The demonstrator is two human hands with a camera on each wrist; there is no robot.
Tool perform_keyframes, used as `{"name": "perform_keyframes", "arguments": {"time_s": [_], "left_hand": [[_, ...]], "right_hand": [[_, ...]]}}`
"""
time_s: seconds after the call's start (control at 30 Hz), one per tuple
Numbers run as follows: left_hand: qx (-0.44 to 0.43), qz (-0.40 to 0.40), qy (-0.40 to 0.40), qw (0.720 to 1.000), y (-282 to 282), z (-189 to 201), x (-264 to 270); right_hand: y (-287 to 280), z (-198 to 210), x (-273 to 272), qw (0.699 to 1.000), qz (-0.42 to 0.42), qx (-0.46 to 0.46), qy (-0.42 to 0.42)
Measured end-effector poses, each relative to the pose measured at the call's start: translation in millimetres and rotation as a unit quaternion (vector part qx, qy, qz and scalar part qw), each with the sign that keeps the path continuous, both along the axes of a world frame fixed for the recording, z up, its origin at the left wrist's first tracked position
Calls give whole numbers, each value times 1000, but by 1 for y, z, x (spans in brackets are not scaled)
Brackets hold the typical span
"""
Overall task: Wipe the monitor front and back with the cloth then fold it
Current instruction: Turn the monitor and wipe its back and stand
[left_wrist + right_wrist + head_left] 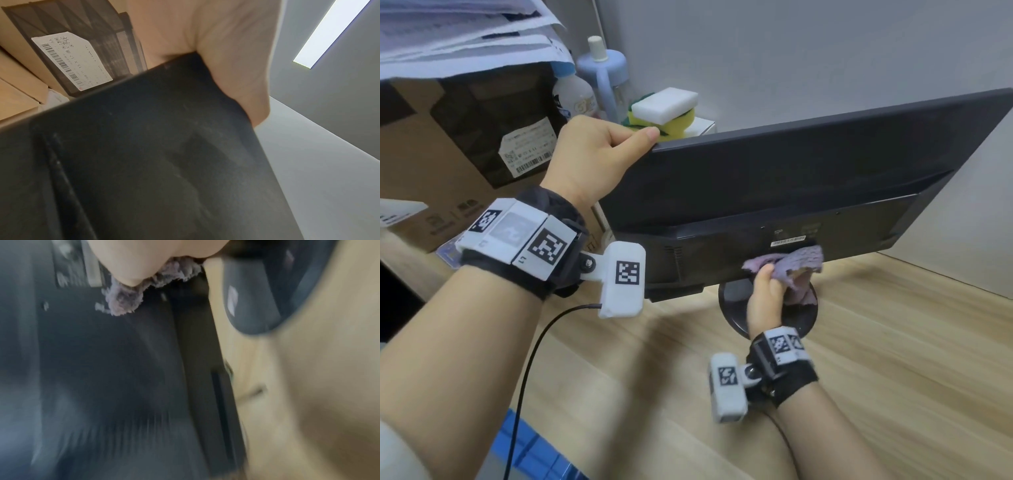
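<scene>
While left hand (599,150) grips the black flat monitor (808,178) top corner, back faces cam. Right hand (767,294) clutches bunched fuzzy purple cloth (796,267) vs its lower back.

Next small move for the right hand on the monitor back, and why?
Probably sweep the cloth sideways along the lower back panel. The right hand grips it bunched against the monitor just above the stand, while the left hand holds the top corner steady; most of the back lies beyond the cloth.

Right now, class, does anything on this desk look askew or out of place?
The monitor is tipped forward, its back facing up, held at the top corner by the left hand. Otherwise nothing stands out.
</scene>
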State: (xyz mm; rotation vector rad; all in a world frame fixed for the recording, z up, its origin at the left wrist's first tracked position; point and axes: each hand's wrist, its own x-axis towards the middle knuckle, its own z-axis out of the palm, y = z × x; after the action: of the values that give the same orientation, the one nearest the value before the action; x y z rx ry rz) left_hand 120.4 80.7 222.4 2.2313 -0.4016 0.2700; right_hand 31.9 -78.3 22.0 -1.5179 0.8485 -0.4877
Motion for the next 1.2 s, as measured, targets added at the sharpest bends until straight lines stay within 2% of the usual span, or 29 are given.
{"name": "perform_keyframes", "arguments": {"time_s": [0.07, 0.2, 0.3, 0.37, 0.47, 0.57, 0.63, 0.7, 0.83, 0.9, 1.03, 1.07, 1.17, 1.2], "left_hand": [[1, -1, -4, 1000, -1, 1, 1], [-1, 2, -9, 1000, 2, -2, 0], [0, 0, -16, 1000, 1, -3, 1], [1, -4, -21, 1000, 0, -2, 1], [0, -7, -20, 1000, 1, -3, 1], [-2, -8, -21, 1000, 2, -4, 1], [-3, -7, -20, 1000, 2, -4, 1], [-2, -7, -23, 1000, 2, -4, 0], [3, -14, -29, 999, 0, -3, 2], [-2, -20, -31, 999, 0, -2, 3], [-9, -29, -25, 999, 3, -3, 0], [-8, -31, -21, 999, 3, -4, -1], [-6, -29, -16, 999, 4, -4, -5], [-8, -27, -15, 999, 5, -4, -5]], "right_hand": [[-37, 16, 4, 998, -41, -21, 44], [-119, 51, 8, 988, -148, -39, 16], [-157, 65, 7, 983, -164, -48, 60], [-156, 56, 5, 988, -135, -31, 73], [-136, 23, -1, 982, -107, -65, 144], [-113, -16, -20, 964, -3, -131, 232], [-98, -49, -37, 922, 132, -217, 293], [-81, -76, -55, 849, 226, -331, 343], [-28, -76, -86, 814, 250, -403, 336], [1, -70, -89, 791, 304, -424, 320], [27, -70, -53, 748, 408, -434, 294], [26, -72, -36, 743, 415, -441, 285], [11, -71, 7, 774, 383, -422, 276], [4, -70, 14, 769, 379, -431, 283]]}}
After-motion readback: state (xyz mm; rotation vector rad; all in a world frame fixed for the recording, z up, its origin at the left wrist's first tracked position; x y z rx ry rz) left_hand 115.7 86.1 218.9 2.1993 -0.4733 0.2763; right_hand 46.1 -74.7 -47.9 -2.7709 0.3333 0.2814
